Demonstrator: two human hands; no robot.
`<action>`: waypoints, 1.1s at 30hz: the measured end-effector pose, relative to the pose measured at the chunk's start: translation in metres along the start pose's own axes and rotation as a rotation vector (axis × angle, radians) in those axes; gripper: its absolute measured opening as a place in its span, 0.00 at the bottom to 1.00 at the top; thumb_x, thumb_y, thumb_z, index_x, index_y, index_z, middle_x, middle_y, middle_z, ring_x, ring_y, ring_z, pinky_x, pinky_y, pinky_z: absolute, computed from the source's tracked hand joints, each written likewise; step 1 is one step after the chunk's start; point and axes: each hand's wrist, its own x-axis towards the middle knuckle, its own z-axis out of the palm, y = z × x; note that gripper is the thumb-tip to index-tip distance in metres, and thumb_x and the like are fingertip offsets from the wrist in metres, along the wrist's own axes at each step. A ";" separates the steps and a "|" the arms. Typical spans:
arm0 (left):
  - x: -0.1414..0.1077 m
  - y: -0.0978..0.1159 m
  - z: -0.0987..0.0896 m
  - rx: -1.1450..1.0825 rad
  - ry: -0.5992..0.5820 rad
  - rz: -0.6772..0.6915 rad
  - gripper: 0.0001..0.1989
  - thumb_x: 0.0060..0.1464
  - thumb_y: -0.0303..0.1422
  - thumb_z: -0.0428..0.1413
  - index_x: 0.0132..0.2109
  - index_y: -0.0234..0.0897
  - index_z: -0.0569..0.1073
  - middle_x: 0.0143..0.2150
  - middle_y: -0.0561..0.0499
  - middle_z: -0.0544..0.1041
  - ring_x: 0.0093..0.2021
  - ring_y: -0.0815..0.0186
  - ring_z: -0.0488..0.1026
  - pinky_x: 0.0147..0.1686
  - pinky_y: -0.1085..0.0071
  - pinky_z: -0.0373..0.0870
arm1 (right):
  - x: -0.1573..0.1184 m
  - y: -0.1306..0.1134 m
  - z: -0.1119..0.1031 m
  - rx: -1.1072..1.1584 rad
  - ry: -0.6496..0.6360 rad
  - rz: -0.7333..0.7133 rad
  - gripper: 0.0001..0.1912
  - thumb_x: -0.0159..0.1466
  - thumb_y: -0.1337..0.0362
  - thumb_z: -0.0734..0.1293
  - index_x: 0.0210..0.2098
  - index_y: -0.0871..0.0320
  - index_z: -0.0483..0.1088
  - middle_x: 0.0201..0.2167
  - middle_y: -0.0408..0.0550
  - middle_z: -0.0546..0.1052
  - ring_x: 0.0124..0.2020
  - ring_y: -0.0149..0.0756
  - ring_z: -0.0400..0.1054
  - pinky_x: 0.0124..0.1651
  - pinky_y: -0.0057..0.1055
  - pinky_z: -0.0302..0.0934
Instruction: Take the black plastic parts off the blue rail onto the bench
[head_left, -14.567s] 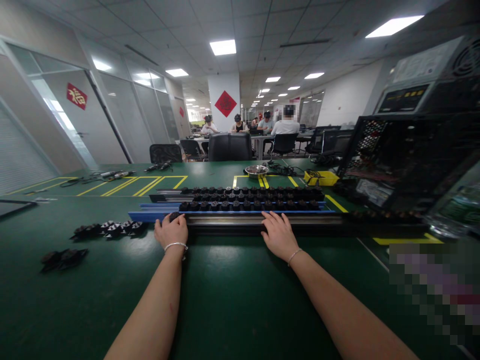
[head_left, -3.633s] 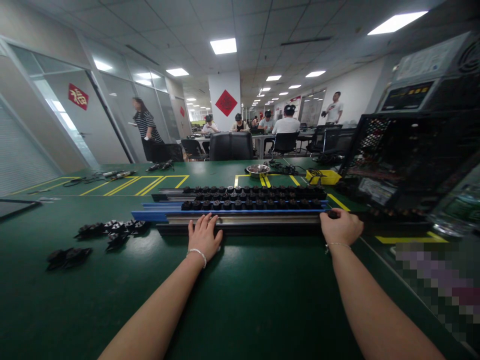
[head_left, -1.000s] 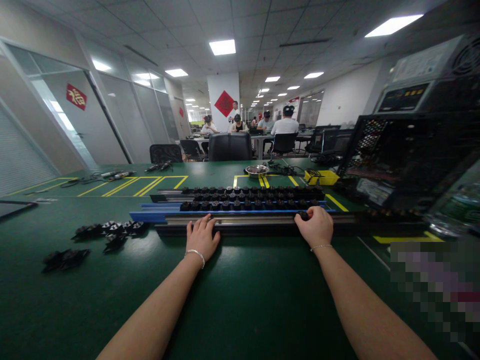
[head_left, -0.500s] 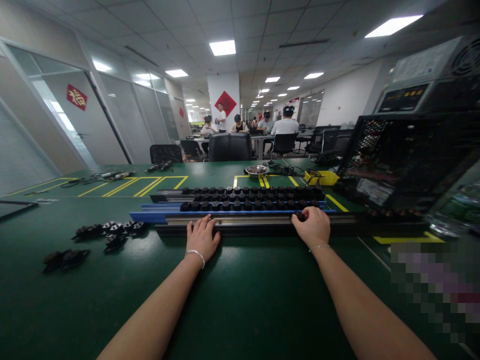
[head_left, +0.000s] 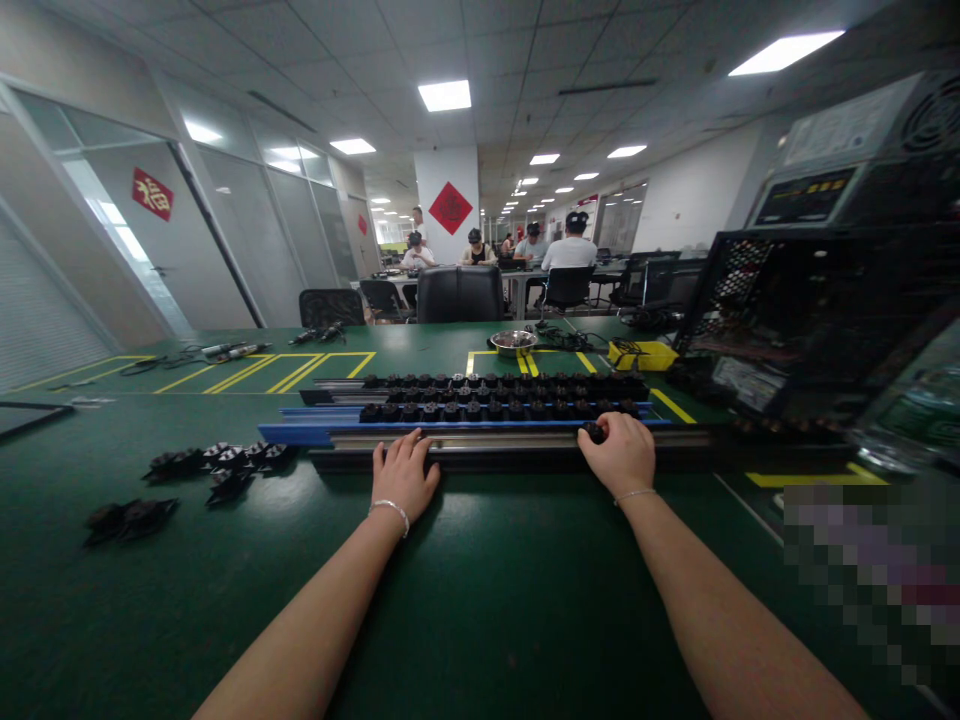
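Note:
My left hand [head_left: 406, 474] lies with its fingers apart on the near edge of a long black and silver rail [head_left: 510, 441], towards its left part. Farther right on the same rail, my right hand [head_left: 621, 452] is closed on a small black part [head_left: 594, 432] between thumb and fingers. Just behind lies a blue rail [head_left: 296, 433], and beyond it stand two rows of small black parts [head_left: 473, 411] in rails. More black parts [head_left: 231, 457] lie in loose groups to the left of the rails.
A metal bowl [head_left: 514, 343] and a yellow tray [head_left: 642, 355] sit behind the rails on the green table [head_left: 480, 600]. An open computer case [head_left: 817, 320] stands at the right, near a plastic bottle [head_left: 919, 420]. Several people are at tables in the background.
My right hand has slid slightly left along the rail with the black part. My left hand has kept its place. In the background, a standing person has moved left.

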 end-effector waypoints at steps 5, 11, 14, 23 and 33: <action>0.000 0.001 0.000 0.006 0.001 -0.001 0.21 0.53 0.39 0.45 0.53 0.44 0.66 0.60 0.50 0.63 0.57 0.58 0.58 0.58 0.52 0.43 | 0.000 -0.001 0.000 -0.003 0.012 -0.024 0.09 0.52 0.57 0.62 0.27 0.55 0.60 0.25 0.44 0.66 0.32 0.37 0.60 0.43 0.37 0.53; 0.001 0.001 0.000 0.006 0.003 0.001 0.21 0.53 0.39 0.45 0.53 0.44 0.66 0.60 0.50 0.63 0.57 0.57 0.58 0.58 0.51 0.44 | 0.000 -0.002 -0.001 -0.024 0.001 -0.028 0.08 0.53 0.58 0.62 0.28 0.56 0.61 0.27 0.46 0.67 0.33 0.38 0.61 0.41 0.36 0.53; 0.001 0.001 -0.001 0.003 0.001 0.000 0.21 0.53 0.39 0.45 0.53 0.44 0.66 0.60 0.50 0.63 0.57 0.57 0.58 0.58 0.51 0.45 | 0.000 -0.006 -0.003 -0.040 -0.027 -0.012 0.08 0.54 0.59 0.61 0.30 0.56 0.61 0.28 0.47 0.68 0.33 0.38 0.62 0.41 0.36 0.53; 0.001 0.001 -0.002 -0.005 -0.008 -0.005 0.21 0.52 0.39 0.45 0.53 0.44 0.66 0.60 0.50 0.63 0.57 0.57 0.58 0.58 0.51 0.44 | 0.000 -0.016 -0.008 -0.088 -0.101 0.081 0.11 0.55 0.58 0.60 0.35 0.57 0.63 0.33 0.49 0.70 0.34 0.39 0.64 0.38 0.34 0.54; 0.000 0.001 0.000 -0.008 0.007 0.002 0.20 0.52 0.39 0.45 0.53 0.44 0.66 0.59 0.50 0.63 0.57 0.56 0.58 0.58 0.50 0.44 | -0.002 -0.014 -0.003 -0.098 -0.079 0.080 0.11 0.55 0.58 0.60 0.35 0.57 0.63 0.33 0.48 0.71 0.33 0.37 0.64 0.34 0.32 0.52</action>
